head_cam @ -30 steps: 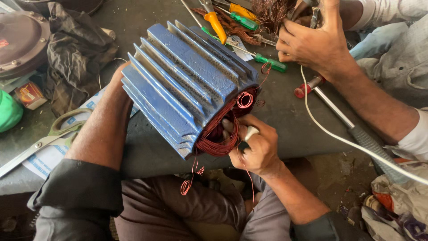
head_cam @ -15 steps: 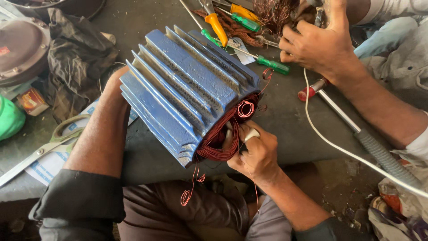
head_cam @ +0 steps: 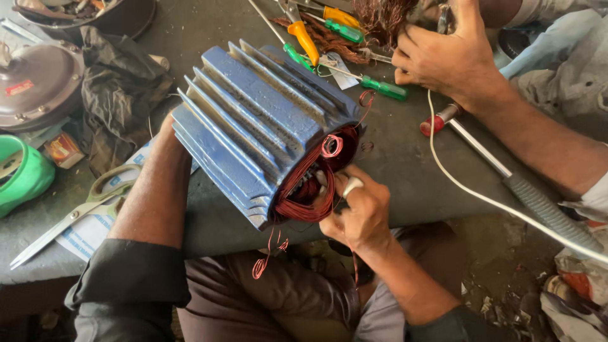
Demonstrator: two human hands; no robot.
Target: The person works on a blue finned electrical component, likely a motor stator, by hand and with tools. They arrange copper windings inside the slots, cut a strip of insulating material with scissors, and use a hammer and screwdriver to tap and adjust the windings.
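A blue ribbed cast-metal motor housing (head_cam: pixel 259 120) lies tilted on its side at the near edge of a dark grey workbench (head_cam: pixel 405 164), its open end turned toward the person and showing reddish copper wire windings (head_cam: pixel 310 190) packed inside; the right hand (head_cam: pixel 358 215) is at that open end, fingers curled closed around a small white strip (head_cam: pixel 352 185) and touching the coils; the left hand is hidden behind the far side of the housing, only the bare forearm (head_cam: pixel 155 190) showing as it runs along the housing's left flank, so whether that hand is open or closed cannot be told; loose strands of copper wire (head_cam: pixel 266 259) dangle below the housing over the person's lap; to the left on the bench lie a pair of metal scissors with pale handles (head_cam: pixel 76 212) on a printed white sheet (head_cam: pixel 85 234), a crumpled dark cloth (head_cam: pixel 117 95), a green plastic container (head_cam: pixel 25 174) and a round brownish metal cover (head_cam: pixel 38 85); beyond the housing lie green-handled screwdrivers (head_cam: pixel 380 87) and an orange-handled tool (head_cam: pixel 304 39) beside a tangle of old copper wire (head_cam: pixel 380 19); another person's hand (head_cam: pixel 446 57) works at the upper right, near a red-tipped metal rod (head_cam: pixel 481 149) and a white cable (head_cam: pixel 481 196).
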